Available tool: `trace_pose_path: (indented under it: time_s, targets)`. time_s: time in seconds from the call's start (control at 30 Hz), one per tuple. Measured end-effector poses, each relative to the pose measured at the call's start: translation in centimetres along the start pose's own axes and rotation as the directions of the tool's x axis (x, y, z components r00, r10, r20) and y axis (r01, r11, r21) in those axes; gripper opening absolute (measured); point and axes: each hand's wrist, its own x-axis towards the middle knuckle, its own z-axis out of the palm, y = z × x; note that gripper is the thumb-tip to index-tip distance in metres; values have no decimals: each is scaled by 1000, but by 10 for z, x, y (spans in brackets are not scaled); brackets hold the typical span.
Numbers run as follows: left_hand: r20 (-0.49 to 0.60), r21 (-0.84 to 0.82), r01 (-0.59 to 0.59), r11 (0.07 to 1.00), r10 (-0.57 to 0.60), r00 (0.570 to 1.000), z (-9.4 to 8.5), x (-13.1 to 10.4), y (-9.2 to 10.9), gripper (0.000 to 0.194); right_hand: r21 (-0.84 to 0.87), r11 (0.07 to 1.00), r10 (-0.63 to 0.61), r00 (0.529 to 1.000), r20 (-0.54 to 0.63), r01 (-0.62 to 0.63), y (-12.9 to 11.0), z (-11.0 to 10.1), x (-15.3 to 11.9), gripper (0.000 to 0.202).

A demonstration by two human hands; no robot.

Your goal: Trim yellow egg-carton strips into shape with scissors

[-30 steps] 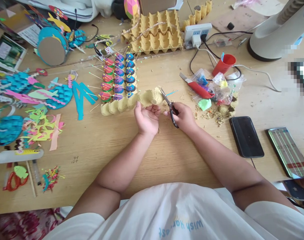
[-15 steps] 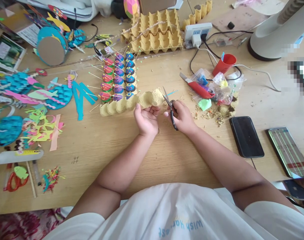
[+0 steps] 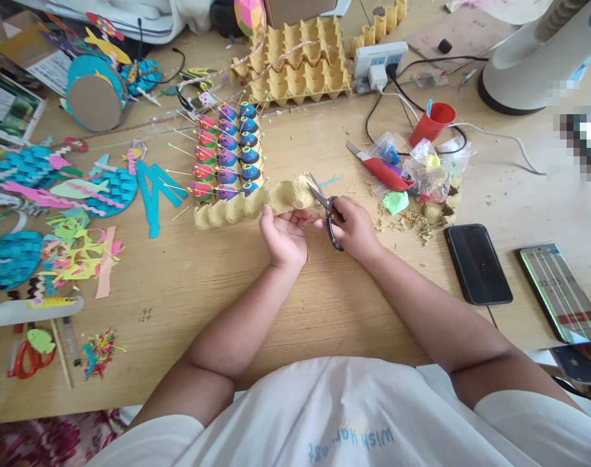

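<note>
My left hand (image 3: 284,239) grips a strip of egg carton (image 3: 237,209), thumb on its near side and fingers curled beneath. The strip is a single row of bare, yellowish cups. In my right hand (image 3: 356,227) is a pair of scissors (image 3: 330,217) with dark handles. Their blades point up and left and lie against the strip's right end cup. Just beyond the strip stand rows of painted egg-carton cups (image 3: 227,155) in red, purple and blue, with thin pins sticking out.
Yellow egg trays (image 3: 300,71) lie at the back beside a power strip (image 3: 380,59). To the right are a red cup (image 3: 434,122), a red-handled knife (image 3: 383,170), carton scraps (image 3: 416,226) and two phones (image 3: 479,264). Paper crafts (image 3: 81,250) and glue (image 3: 37,308) fill the left.
The scissors' blades have tilted further left and come over the strip's end cup. My left hand keeps its hold on the strip. The whole view has shifted slightly.
</note>
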Motion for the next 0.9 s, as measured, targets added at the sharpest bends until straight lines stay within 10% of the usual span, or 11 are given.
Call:
trace_pose_path:
  time_s: [0.9]
  targets:
    - [-44, -13, -43, 999, 43, 998, 0, 5, 1, 55, 114, 987, 135, 978, -160, -118, 3, -2, 0, 69]
